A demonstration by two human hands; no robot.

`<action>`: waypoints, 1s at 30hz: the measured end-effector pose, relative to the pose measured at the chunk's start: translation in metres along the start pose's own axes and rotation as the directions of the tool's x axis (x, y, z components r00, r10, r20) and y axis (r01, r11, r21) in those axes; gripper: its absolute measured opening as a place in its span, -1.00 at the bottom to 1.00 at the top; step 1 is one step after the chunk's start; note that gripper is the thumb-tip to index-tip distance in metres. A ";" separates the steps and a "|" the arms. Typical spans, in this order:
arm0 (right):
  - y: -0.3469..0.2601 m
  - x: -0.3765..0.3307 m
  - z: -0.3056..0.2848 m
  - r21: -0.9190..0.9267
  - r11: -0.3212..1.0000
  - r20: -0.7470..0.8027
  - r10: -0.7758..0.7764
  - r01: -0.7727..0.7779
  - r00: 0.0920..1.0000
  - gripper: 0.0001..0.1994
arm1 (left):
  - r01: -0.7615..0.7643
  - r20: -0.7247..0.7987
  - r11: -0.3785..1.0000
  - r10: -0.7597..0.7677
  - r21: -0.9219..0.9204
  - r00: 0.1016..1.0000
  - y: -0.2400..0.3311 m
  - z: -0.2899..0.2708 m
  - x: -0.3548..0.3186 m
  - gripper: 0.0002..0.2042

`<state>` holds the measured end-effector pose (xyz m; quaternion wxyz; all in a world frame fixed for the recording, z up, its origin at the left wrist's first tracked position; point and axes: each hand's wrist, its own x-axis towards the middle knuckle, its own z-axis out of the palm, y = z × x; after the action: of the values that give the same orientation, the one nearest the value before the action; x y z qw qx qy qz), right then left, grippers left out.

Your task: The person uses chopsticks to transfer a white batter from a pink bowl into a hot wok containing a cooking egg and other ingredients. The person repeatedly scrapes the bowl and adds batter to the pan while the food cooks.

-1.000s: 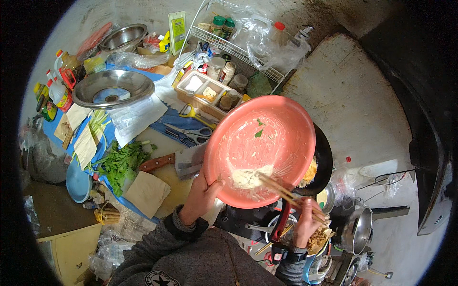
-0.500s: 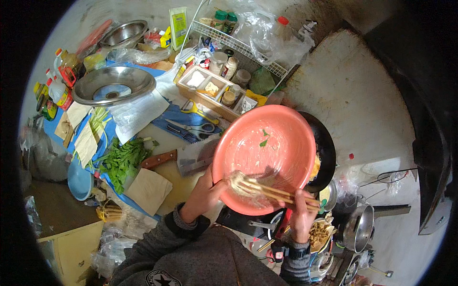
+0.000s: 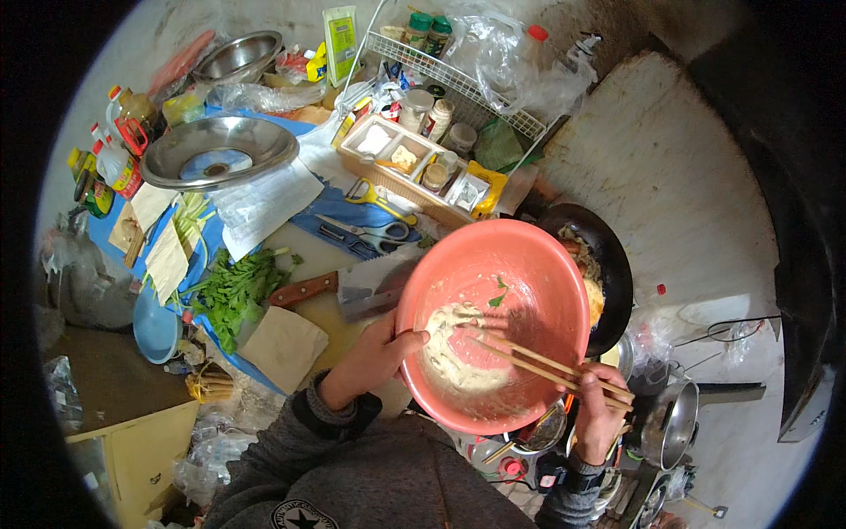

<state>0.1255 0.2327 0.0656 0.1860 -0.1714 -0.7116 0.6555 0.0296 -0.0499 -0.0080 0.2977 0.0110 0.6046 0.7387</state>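
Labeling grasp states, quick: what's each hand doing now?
Left hand: closed on the rim of the pink bowl.
Right hand: closed, holding chopsticks in the bowl.

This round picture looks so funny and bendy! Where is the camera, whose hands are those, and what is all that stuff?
The camera sits on a person's head and looks down, so you see their own arms coming in from the bottom. Its wide lens bends straight edges, which makes the round shape.

The left hand has its grip on the rim of a big round pink plastic bowl, tilted over a black wok. The right hand holds a pair of wooden chopsticks that reach into pale batter inside the bowl.

On the cluttered worktop lie leafy green herbs, a wooden-handled cleaver, scissors, a shiny metal basin and a tray of small seasoning jars.
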 end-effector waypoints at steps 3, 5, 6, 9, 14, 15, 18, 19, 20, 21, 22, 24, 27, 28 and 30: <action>0.004 -0.001 0.015 -0.340 0.939 0.138 -0.007 0.054 0.990 -0.93 | -0.004 0.023 0.999 0.003 0.050 1.000 0.007 0.000 -0.005 -0.62; 0.002 0.000 0.015 -0.304 0.953 0.019 -0.002 0.007 1.000 -0.91 | 0.031 0.033 0.995 -0.034 0.094 0.999 0.009 -0.002 -0.008 -0.62; 0.000 0.002 0.011 -0.254 0.967 -0.045 -0.017 0.005 0.999 -0.90 | 0.002 0.043 0.997 -0.006 0.078 0.999 0.009 -0.002 -0.010 -0.61; -0.005 -0.001 -0.004 -0.092 0.996 -0.147 -0.015 0.001 0.989 -0.86 | -0.008 0.059 0.999 0.005 0.046 0.998 0.007 -0.003 -0.014 -0.61; 0.007 -0.018 -0.007 -0.086 0.994 -0.022 -0.062 0.059 0.998 -0.85 | -0.002 0.074 0.992 -0.007 0.123 0.997 0.009 -0.002 -0.026 -0.62; 0.008 -0.020 -0.008 -0.225 0.967 -0.035 -0.131 0.120 0.991 -0.84 | 0.005 0.075 0.994 -0.014 0.113 0.997 0.010 -0.001 -0.031 -0.62; 0.001 -0.029 -0.021 -0.258 0.965 -0.222 -0.101 0.042 0.970 -0.84 | 0.024 0.069 0.995 -0.030 0.094 0.997 0.011 -0.003 -0.046 -0.63; -0.002 -0.031 -0.025 -0.166 0.985 -0.200 -0.087 0.053 0.976 -0.84 | 0.030 0.067 0.994 -0.037 0.101 0.997 0.011 -0.004 -0.050 -0.63; -0.003 -0.037 -0.027 -0.046 0.997 -0.220 -0.064 0.055 0.973 -0.83 | 0.053 0.081 0.995 -0.059 0.084 0.995 0.011 -0.005 -0.053 -0.63; -0.003 -0.041 -0.027 -0.059 0.997 -0.175 -0.062 0.052 0.983 -0.83 | 0.033 0.070 0.995 -0.040 0.099 0.997 0.009 -0.005 -0.057 -0.64; -0.002 -0.046 -0.025 -0.024 0.997 -0.162 -0.082 0.079 0.983 -0.84 | 0.029 0.071 0.996 -0.036 0.090 0.997 0.007 -0.005 -0.060 -0.64; 0.006 -0.053 -0.016 -0.167 0.971 -0.075 -0.184 0.169 0.980 -0.87 | 0.021 0.067 0.996 -0.026 0.086 0.997 0.002 -0.003 -0.066 -0.64; 0.003 -0.061 -0.020 -0.278 0.958 0.000 -0.071 0.068 0.997 -0.89 | 0.004 0.045 0.995 -0.008 0.100 0.999 -0.004 -0.002 -0.077 -0.63; 0.001 -0.061 -0.022 -0.153 0.988 -0.135 0.012 -0.032 0.991 -0.88 | 0.000 0.034 0.995 -0.004 0.105 0.999 -0.005 -0.002 -0.082 -0.63; -0.012 -0.062 -0.036 -0.189 0.980 -0.199 0.021 -0.059 0.980 -0.88 | -0.003 0.016 0.995 0.002 0.103 1.000 -0.006 0.001 -0.092 -0.62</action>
<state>0.1976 0.2329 0.0772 0.2241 -0.2667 -0.7466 0.5668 0.1078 -0.0901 0.0183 0.3006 0.0328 0.6395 0.7069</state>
